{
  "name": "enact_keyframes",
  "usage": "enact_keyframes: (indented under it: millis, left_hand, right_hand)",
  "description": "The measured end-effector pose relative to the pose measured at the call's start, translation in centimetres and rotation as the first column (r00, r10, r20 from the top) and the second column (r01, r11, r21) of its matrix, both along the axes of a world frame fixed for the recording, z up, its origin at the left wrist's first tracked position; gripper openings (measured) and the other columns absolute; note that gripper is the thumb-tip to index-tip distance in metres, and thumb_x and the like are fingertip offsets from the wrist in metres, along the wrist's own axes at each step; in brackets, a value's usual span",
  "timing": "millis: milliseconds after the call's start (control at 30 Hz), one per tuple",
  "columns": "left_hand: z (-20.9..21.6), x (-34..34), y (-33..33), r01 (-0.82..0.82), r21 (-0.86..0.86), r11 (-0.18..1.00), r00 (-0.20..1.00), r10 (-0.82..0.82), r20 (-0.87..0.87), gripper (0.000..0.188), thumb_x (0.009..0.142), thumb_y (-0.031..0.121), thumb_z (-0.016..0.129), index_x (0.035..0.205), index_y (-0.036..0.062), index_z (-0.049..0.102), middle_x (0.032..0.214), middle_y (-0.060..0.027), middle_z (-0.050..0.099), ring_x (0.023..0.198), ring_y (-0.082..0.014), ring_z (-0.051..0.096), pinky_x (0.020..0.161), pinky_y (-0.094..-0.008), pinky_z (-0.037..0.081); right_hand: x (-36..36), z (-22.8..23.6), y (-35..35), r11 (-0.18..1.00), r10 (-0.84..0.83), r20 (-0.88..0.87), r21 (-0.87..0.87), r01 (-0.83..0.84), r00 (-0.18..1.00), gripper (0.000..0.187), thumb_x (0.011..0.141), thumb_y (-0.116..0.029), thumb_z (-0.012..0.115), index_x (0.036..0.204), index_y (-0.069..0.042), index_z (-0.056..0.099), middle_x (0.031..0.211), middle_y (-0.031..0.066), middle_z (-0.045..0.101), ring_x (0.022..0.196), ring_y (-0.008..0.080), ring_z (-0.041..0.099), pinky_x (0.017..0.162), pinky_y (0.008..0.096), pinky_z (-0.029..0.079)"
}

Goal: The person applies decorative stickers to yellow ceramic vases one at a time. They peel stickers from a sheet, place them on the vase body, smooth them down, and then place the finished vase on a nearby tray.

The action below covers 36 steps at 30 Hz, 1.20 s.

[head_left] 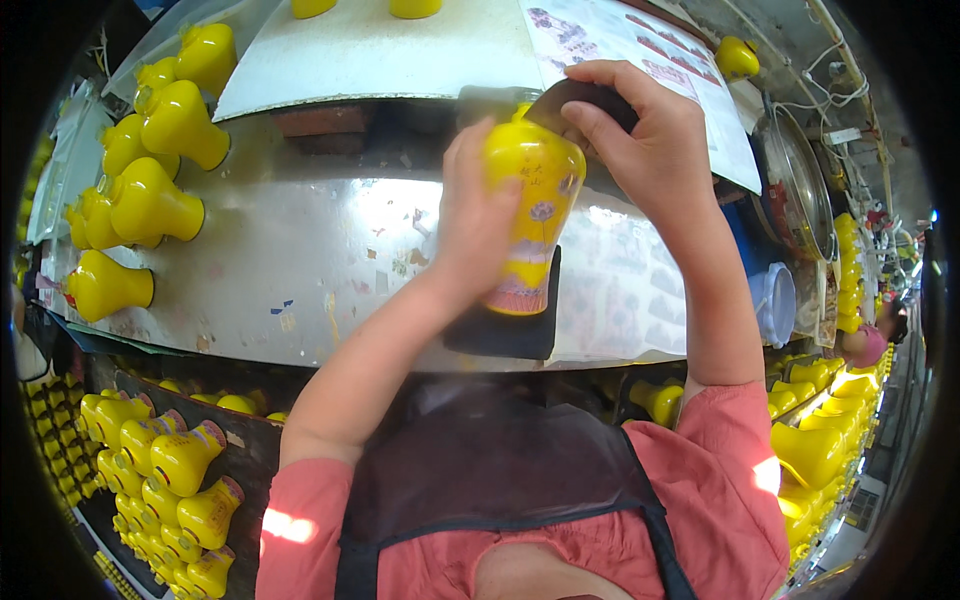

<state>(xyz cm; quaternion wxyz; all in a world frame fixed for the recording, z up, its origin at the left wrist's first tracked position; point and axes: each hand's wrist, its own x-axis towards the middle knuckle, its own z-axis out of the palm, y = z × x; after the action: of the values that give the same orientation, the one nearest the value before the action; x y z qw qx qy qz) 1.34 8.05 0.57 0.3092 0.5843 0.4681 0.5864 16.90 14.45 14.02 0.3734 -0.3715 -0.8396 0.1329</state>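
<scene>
A glossy yellow vase with purple flower decals and dark characters stands in front of me on a black pad. My left hand is wrapped around its left side, slightly blurred. Between the thumb and fingers of my right hand is a dark, thin, curved scraper. Its edge rests at the vase's shoulder, close to the narrow neck. The far side of the vase is hidden.
Plain yellow vases line the table's left side. Decal sheets lie on a white board at the back. A whitish bucket stands at the right. Decorated vases fill the lower left; more yellow vases crowd the lower right.
</scene>
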Motion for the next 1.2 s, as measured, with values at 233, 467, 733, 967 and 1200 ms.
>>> enact_keyframes:
  millis: [233,467,733,967,1200]
  left_hand:
    - [0.4,-0.3,0.1,-0.036,0.039,0.999,0.999,0.037,-0.029,0.069,0.099,0.023,0.056,0.156,-0.0032,0.029,0.150,-0.0271,0.042,0.139,-0.0420,0.041,0.120,-0.0467,0.030]
    - [3.1,-0.7,2.5,-0.097,0.010,0.995,0.982,0.097,-0.162,0.053,0.093,0.026,0.066,0.138,0.0013,0.055,0.122,-0.0181,0.062,0.116,-0.0365,0.059,0.102,-0.0462,0.047]
    - [2.8,-0.7,3.9,0.031,-0.122,0.992,0.981,-0.007,0.193,0.029,0.104,0.018,0.053,0.123,-0.0004,0.065,0.119,-0.0112,0.060,0.112,-0.0207,0.059,0.101,-0.0327,0.046]
    - [2.5,0.0,2.3,-0.071,-0.056,0.996,0.997,0.071,0.000,0.034,0.104,0.025,0.051,0.122,-0.0002,0.065,0.121,-0.0175,0.061,0.113,-0.0309,0.060,0.101,-0.0384,0.047]
    - [1.4,-0.4,2.4,0.017,-0.034,0.999,0.998,-0.014,0.063,0.038,0.112,0.028,0.044,0.135,0.0016,0.057,0.126,-0.0092,0.055,0.115,-0.0154,0.055,0.104,-0.0295,0.044]
  right_hand:
    - [-0.5,-0.1,1.9,0.999,-0.019,0.284,0.051,0.005,0.959,0.026,0.092,-0.016,0.075,0.115,-0.004,0.073,0.100,0.0158,0.076,0.085,0.0282,0.075,0.077,0.0329,0.058]
    - [0.0,-1.6,3.2,0.997,-0.072,0.263,0.026,0.067,0.962,0.025,0.092,-0.015,0.075,0.115,-0.004,0.073,0.100,0.0149,0.076,0.084,0.0264,0.074,0.078,0.0320,0.058]
    - [0.7,-1.6,-2.5,0.989,-0.112,-0.208,-0.122,0.087,0.972,0.024,0.087,-0.004,0.074,0.111,-0.004,0.073,0.089,0.0118,0.073,0.075,0.0203,0.073,0.069,0.0308,0.057]
    - [0.5,-3.8,-1.9,0.956,-0.284,-0.061,0.059,0.287,0.957,0.025,0.090,-0.009,0.077,0.114,-0.002,0.073,0.098,0.0124,0.076,0.083,0.0164,0.072,0.077,0.0282,0.057]
    - [0.3,-2.6,-3.4,0.969,-0.248,-0.208,-0.058,0.241,0.946,0.026,0.089,-0.007,0.078,0.114,0.000,0.073,0.098,0.0123,0.076,0.084,0.0169,0.072,0.078,0.0281,0.057]
